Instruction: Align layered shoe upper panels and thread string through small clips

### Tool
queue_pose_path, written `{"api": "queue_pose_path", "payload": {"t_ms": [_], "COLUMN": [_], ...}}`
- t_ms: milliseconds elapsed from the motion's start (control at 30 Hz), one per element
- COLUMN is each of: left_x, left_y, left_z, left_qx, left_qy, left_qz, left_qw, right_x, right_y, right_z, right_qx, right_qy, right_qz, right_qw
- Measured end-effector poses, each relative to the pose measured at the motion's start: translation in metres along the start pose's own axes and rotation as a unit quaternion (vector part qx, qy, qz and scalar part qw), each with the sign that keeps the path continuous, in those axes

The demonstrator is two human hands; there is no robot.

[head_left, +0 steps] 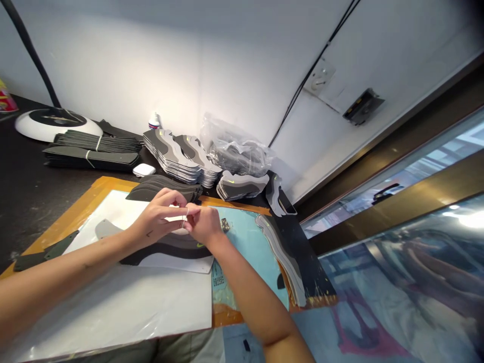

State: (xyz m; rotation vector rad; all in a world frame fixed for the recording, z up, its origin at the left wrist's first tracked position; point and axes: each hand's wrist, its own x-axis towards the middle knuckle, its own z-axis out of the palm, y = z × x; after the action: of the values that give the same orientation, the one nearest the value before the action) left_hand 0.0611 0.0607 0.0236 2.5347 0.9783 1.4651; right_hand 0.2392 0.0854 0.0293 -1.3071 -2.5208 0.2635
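Nearest the camera, two bare forearms reach in over a glossy white board (113, 307), the left forearm (64, 267) from the side and the right forearm (247, 302) from below. The hands meet in the air above the board, with a thin white rubber band (185, 218) held between them. The left hand (159, 218) is half closed, fingers curled around the band. The right hand (204, 225) is also curled, its fingertips pressed up to the left hand's and pinching the band. The fingers hide part of the grip.

Directly under the hands lies a grey-and-black shoe-shaped cut piece (166, 250). Just past the left hand sits a dark stack of cut pieces (162, 189). Right of the hands, a small metal clip (225, 225) rests on a pale blue mat (244, 242), and a long grey curved strip (280, 257) lies along the mat's edge.

Farther back on the black table (26, 176), stacks of grey layered pieces (172, 156) stand beside a clear plastic bag (234, 148). To their left are banded dark strips (93, 151), a small white case (143, 170) and a round white lamp base (49, 123). A wall socket (319, 75) sits above.
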Motion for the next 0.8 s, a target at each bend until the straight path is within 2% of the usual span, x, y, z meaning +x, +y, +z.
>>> {"api": "queue_pose_path", "payload": {"t_ms": [67,133,200,233,300,367,433,467,567,633,700,767,800], "left_x": [0.000,0.002,0.004,0.005,0.004,0.000,-0.004,-0.005,-0.004,-0.001,0.000,-0.001,-0.002], "left_y": [0.004,0.002,-0.006,-0.009,-0.014,-0.014,-0.009,-0.005,0.006,0.012,0.014,0.014,0.012], "left_z": [-0.002,-0.006,-0.009,-0.010,-0.008,-0.001,0.010,0.016,0.030,0.035,0.037,0.034,0.031], "left_qx": [-0.017,-0.036,-0.063,-0.086,-0.162,-0.294,-0.428,-0.472,-0.578,-0.624,-0.629,-0.606,-0.583], "left_qy": [0.008,-0.007,-0.049,-0.072,-0.101,-0.077,-0.024,0.005,0.095,0.139,0.145,0.131,0.121], "left_qz": [0.014,0.035,0.022,-0.004,-0.099,-0.236,-0.339,-0.365,-0.423,-0.454,-0.472,-0.486,-0.486], "left_qw": [1.000,0.999,0.997,0.994,0.977,0.923,0.837,0.802,0.692,0.620,0.600,0.617,0.640], "right_x": [0.002,0.006,0.010,0.011,0.013,0.015,0.015,0.015,0.014,0.012,0.008,0.002,0.000], "right_y": [0.003,0.007,0.011,0.012,0.012,0.010,0.006,0.003,-0.003,-0.005,-0.002,0.002,0.004], "right_z": [0.002,0.006,0.010,0.011,0.014,0.016,0.017,0.017,0.018,0.017,0.016,0.013,0.010], "right_qx": [0.152,0.316,0.464,0.527,0.624,0.685,0.720,0.728,0.722,0.688,0.609,0.475,0.396], "right_qy": [0.034,0.047,0.033,0.021,0.003,0.003,0.023,0.038,0.092,0.122,0.138,0.147,0.147], "right_qz": [0.026,0.053,0.082,0.094,0.103,0.094,0.076,0.067,0.050,0.040,0.012,-0.030,-0.049], "right_qw": [0.987,0.946,0.881,0.845,0.775,0.723,0.690,0.681,0.684,0.714,0.781,0.867,0.905]}}
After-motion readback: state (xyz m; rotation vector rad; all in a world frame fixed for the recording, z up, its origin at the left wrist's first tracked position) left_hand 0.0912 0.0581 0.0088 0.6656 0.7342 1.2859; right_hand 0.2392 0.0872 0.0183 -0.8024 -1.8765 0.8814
